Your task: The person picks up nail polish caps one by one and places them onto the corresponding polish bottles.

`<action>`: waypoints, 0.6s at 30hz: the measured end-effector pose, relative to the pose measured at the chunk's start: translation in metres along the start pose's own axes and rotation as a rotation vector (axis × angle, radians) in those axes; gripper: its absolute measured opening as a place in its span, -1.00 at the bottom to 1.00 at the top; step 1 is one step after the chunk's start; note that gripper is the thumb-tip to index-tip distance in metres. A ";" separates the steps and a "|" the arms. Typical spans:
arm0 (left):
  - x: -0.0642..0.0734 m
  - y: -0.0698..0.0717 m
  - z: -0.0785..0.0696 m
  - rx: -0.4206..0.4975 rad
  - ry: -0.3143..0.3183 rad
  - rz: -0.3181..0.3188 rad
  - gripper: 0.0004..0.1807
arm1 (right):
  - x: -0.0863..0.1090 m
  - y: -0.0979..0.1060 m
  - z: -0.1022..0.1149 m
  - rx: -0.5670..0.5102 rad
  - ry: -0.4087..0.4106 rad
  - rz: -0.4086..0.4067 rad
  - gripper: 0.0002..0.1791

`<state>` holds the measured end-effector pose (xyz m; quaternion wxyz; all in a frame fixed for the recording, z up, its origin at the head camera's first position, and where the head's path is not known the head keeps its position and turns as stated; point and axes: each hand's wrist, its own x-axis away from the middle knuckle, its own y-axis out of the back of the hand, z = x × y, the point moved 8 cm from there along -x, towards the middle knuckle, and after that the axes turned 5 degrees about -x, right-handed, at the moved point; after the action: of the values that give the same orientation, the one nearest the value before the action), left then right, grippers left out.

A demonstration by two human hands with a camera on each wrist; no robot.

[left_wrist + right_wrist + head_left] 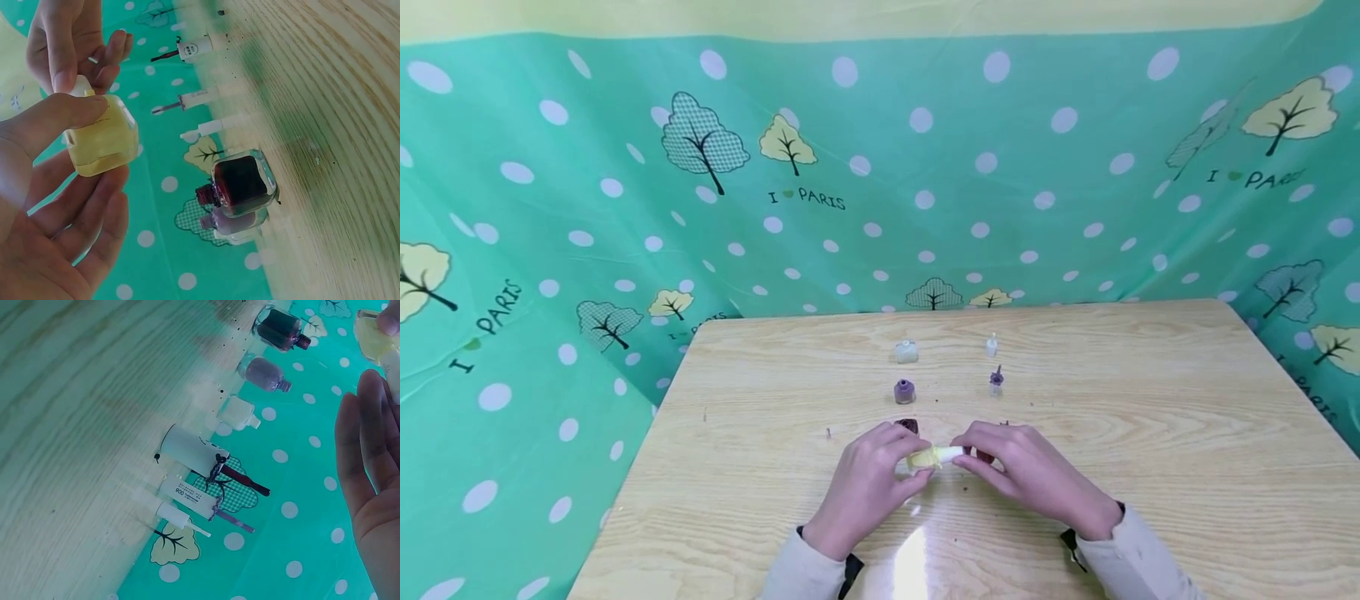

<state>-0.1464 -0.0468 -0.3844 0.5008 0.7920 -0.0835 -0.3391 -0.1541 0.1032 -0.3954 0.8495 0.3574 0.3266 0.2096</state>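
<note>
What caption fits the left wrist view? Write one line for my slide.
Left hand grips a square yellow nail polish bottle while right hand pinches its white cap.

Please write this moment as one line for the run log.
left hand: holds yellow polish bottle | right hand: pinches its white cap | table: three open bottles, three brush caps

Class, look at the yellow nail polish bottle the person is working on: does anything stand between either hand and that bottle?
Nothing visible does. The left hand already grips the yellow bottle with thumb and fingers, and the right hand pinches its white cap. The dark red bottle stands apart on the table.
</note>
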 end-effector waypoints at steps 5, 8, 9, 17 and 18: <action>0.000 0.002 0.000 0.013 0.002 -0.017 -0.72 | -0.001 -0.001 -0.003 0.024 -0.036 0.006 -0.89; 0.000 0.002 0.000 0.022 -0.003 -0.029 -0.71 | -0.001 -0.003 -0.007 0.022 -0.058 0.019 -0.82; 0.000 0.002 0.000 0.023 -0.002 -0.028 -0.71 | -0.001 -0.003 -0.008 0.021 -0.062 0.022 -0.80; -0.001 -0.002 0.002 0.033 0.023 0.015 -0.73 | 0.001 -0.001 -0.009 0.001 -0.080 0.011 -0.87; -0.001 -0.002 0.002 0.032 0.024 0.015 -0.73 | 0.001 0.000 -0.007 -0.004 -0.066 0.005 -0.86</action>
<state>-0.1490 -0.0469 -0.3860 0.4914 0.8032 -0.0888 -0.3247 -0.1587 0.1068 -0.3996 0.8602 0.3631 0.2969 0.2004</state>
